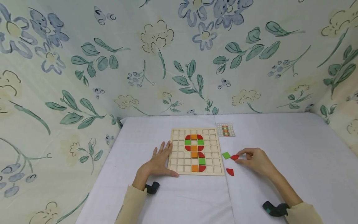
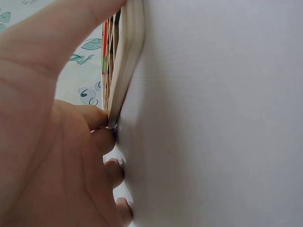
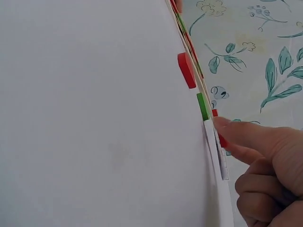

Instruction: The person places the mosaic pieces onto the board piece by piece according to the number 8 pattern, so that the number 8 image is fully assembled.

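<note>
A wooden grid board [image 1: 181,161] lies on the table, with orange squares, green squares and red quarter-circle pieces set in its middle columns. My left hand [image 1: 158,163] lies with spread fingers against the board's left edge, its thumb along the near edge. Those fingers [image 2: 105,142] touch the board's side and the cloth in the left wrist view. To the right of the board, my right hand [image 1: 258,161] pinches a red quarter-circle piece [image 1: 234,157] between thumb and index finger. Beside it lies a green square [image 1: 226,155]; nearer me is another red quarter-circle piece [image 1: 230,172].
A small pattern card [image 1: 226,130] lies by the board's far right corner. White cloth [image 1: 195,199] with a crease covers the table. Floral fabric [image 1: 156,71] hangs behind and at the sides. Dark devices are strapped at both wrists.
</note>
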Available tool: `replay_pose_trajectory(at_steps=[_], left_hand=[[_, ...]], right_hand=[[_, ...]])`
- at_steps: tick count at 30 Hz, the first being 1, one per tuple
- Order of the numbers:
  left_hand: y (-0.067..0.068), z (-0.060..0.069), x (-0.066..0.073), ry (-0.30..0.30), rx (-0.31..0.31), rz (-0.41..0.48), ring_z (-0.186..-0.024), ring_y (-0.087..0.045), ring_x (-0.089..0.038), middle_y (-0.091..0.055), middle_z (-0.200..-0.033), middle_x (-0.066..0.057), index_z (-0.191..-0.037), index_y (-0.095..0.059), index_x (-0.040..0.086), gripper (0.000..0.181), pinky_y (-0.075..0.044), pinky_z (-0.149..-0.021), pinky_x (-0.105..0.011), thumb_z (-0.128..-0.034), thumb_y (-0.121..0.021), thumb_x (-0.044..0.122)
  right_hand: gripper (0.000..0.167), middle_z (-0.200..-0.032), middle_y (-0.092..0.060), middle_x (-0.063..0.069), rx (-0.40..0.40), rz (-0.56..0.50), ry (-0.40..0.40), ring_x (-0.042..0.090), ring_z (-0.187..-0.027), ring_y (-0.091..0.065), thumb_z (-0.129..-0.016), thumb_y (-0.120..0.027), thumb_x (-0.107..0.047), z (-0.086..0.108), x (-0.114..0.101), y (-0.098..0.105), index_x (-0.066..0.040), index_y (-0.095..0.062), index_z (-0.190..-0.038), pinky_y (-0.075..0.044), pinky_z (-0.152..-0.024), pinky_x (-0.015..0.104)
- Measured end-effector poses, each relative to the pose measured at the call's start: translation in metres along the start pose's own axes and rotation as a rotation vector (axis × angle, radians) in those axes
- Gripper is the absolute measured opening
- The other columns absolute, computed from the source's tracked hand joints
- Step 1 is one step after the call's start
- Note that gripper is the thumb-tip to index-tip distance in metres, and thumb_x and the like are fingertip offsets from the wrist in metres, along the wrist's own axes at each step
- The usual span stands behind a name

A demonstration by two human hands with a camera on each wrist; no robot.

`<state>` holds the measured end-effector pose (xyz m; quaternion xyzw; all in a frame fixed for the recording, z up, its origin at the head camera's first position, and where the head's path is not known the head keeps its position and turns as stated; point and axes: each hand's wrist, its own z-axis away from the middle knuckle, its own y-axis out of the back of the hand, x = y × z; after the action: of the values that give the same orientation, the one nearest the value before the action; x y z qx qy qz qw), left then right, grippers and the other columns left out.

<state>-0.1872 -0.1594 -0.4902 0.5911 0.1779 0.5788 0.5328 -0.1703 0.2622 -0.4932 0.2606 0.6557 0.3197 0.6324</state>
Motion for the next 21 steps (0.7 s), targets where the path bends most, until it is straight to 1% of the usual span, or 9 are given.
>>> replay_pose_trajectory(at_steps=[4, 8, 14, 18, 21], left_hand=[[0.0, 0.0, 0.0, 0.001, -0.002, 0.002, -0.163, 0.013, -0.034, 0.005, -0.176, -0.009, -0.167, -0.004, 0.008, 0.139, 0.005, -0.13, -0.062, -0.0714, -0.089, 0.06], [0.0, 0.0, -0.001, -0.001, -0.002, -0.005, -0.163, 0.012, -0.034, 0.005, -0.176, -0.009, -0.167, -0.004, 0.007, 0.138, 0.005, -0.13, -0.062, -0.0714, -0.089, 0.06], [0.0, -0.001, -0.001, -0.011, -0.007, -0.002, -0.163, 0.013, -0.033, 0.006, -0.176, -0.009, -0.167, -0.003, 0.008, 0.139, 0.007, -0.13, -0.062, -0.0713, -0.089, 0.061], [0.001, 0.0, -0.001, -0.01, -0.01, -0.002, -0.163, 0.012, -0.034, 0.006, -0.176, -0.01, -0.167, -0.003, 0.007, 0.14, 0.005, -0.13, -0.063, -0.0709, -0.089, 0.061], [0.001, 0.0, -0.001, -0.012, -0.008, -0.003, -0.163, 0.012, -0.034, 0.005, -0.176, -0.011, -0.167, -0.004, 0.006, 0.139, 0.005, -0.13, -0.064, -0.0707, -0.089, 0.061]], right_hand=[[0.03, -0.059, -0.032, -0.004, 0.006, -0.066, 0.016, 0.008, -0.056, -0.029, -0.082, -0.087, -0.02, -0.003, -0.011, -0.003, -0.005, -0.08, -0.107, -0.023, -0.048, 0.021], [0.031, -0.057, -0.031, -0.004, -0.025, -0.129, 0.026, 0.009, -0.053, -0.028, -0.083, -0.088, -0.022, -0.011, -0.035, -0.014, -0.004, -0.08, -0.107, -0.023, -0.046, 0.023], [0.028, -0.056, -0.031, -0.003, -0.079, -0.186, 0.027, 0.013, -0.051, -0.028, -0.082, -0.089, -0.023, -0.024, -0.076, -0.043, -0.008, -0.081, -0.105, -0.02, -0.045, 0.022], [0.025, -0.054, -0.032, -0.004, -0.109, -0.211, 0.039, 0.013, -0.05, -0.028, -0.08, -0.091, -0.023, -0.032, -0.095, -0.065, -0.011, -0.083, -0.1, -0.017, -0.046, 0.021], [0.025, -0.053, -0.034, -0.004, -0.129, -0.222, 0.05, 0.013, -0.05, -0.031, -0.078, -0.092, -0.021, -0.036, -0.106, -0.078, -0.011, -0.083, -0.098, -0.018, -0.046, 0.021]])
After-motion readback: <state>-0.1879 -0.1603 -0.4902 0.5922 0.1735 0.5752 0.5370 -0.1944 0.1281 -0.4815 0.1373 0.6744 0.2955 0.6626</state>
